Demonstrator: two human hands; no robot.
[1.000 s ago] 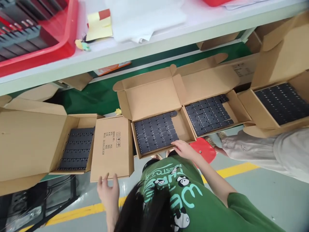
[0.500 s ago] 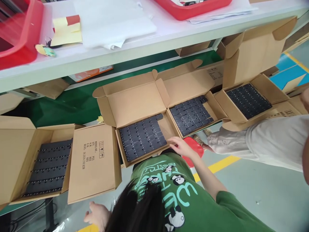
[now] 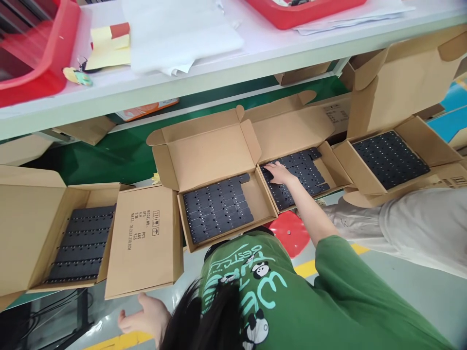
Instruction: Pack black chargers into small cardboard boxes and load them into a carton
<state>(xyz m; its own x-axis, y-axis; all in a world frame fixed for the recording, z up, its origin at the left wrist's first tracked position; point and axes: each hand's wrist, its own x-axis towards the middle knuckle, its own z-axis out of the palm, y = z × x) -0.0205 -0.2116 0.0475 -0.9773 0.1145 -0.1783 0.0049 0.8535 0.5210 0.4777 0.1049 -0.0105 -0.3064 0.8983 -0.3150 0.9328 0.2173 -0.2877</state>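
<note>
My right hand reaches into an open cardboard box and lies over rows of flat black pieces with small pale dots. Its fingers are stretched out at the left end of these pieces; the fingertips are partly hidden. Low beside my body, my left hand hangs in the air with fingers apart and nothing in it. Directly in front of me stands another open box with similar black pieces. A closed carton with printed text is nearest to my left hand.
Open boxes with black pieces stand at the far left and far right. Above them runs a white shelf with red trays and paper sheets. A red stool stands below. Someone in pale clothing is at right.
My right hand has moved from the near edge of the middle box up and rightward into the adjacent box, onto its black pieces. My left hand has shifted slightly left and up.
</note>
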